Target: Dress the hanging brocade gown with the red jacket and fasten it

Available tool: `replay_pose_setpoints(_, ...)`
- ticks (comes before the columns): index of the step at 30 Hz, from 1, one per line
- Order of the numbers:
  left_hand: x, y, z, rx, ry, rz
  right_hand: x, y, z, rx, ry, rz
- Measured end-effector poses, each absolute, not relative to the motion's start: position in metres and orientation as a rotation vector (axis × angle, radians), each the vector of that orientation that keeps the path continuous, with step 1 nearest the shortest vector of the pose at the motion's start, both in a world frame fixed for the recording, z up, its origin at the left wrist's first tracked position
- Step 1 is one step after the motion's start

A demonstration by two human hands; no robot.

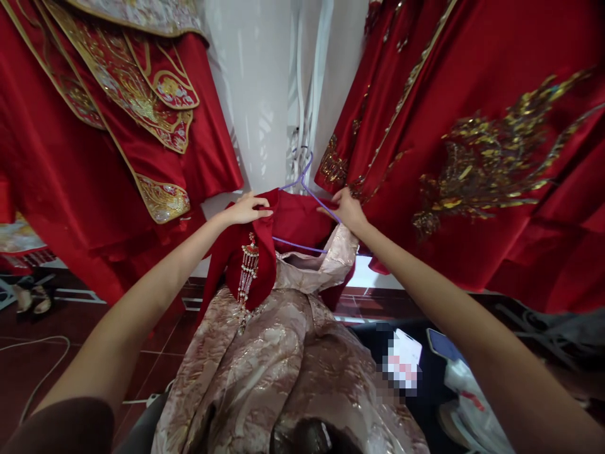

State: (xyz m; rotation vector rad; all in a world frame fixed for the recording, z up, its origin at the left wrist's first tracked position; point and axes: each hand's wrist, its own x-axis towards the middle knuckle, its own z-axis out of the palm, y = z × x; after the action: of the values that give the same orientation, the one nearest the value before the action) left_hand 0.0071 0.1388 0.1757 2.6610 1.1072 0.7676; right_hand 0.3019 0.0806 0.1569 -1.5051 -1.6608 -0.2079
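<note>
A red garment [288, 221] with a pale pink brocade skirt [265, 366] hangs on a purple hanger [307, 183] in front of me. My left hand [248, 208] is closed on the red fabric at the left shoulder of the hanger. My right hand [347, 208] grips the red fabric and the hanger's right arm. A beaded tassel [248, 268] dangles from the red part below my left hand. The brocade skirt spreads down toward me.
Red embroidered robes hang at the left [94, 145] and at the right [472, 157], close on both sides. A white wall [265, 94] with pipes stands behind. A phone [444, 345], a white bag [472, 397], shoes [33, 302] and a cable [42, 372] lie on the dark red tiled floor.
</note>
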Motion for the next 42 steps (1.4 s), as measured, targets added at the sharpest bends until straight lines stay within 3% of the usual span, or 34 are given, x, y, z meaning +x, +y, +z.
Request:
replay_pose_setpoints(5, 0.009, 0.138, 0.164, 2.710, 1.158, 0.892, 0.323, 0.052, 0.171, -1.565, -1.584, -0.612)
replay_pose_setpoints(10, 0.013, 0.135, 0.156, 2.792, 1.194, 0.947, 0.375, 0.020, 0.155, -1.608, -1.504, -0.648)
replay_pose_setpoints(20, 0.027, 0.116, 0.143, 2.850, 1.380, 0.959, 0.354, -0.017, 0.165, -1.610, -1.540, -0.167)
replay_pose_setpoints(30, 0.045, 0.086, 0.137, 2.814, 1.677, 1.077, 0.229, 0.039, 0.098, -1.379, -1.188, 0.257)
replay_pose_setpoints(34, 0.036, 0.093, 0.138, 2.747, 1.559, 1.131, 0.181, 0.028, 0.092, -1.150, -1.267, 0.306)
replay_pose_setpoints(39, 0.026, 0.077, 0.131, 2.559, 1.364, 1.438, 0.199, 0.020, 0.083, -0.979, -1.252, 0.376)
replay_pose_setpoints(42, 0.034, 0.054, 0.129, 2.409, 1.154, 1.373, 0.208, 0.018, 0.083, -0.914, -1.271, 0.411)
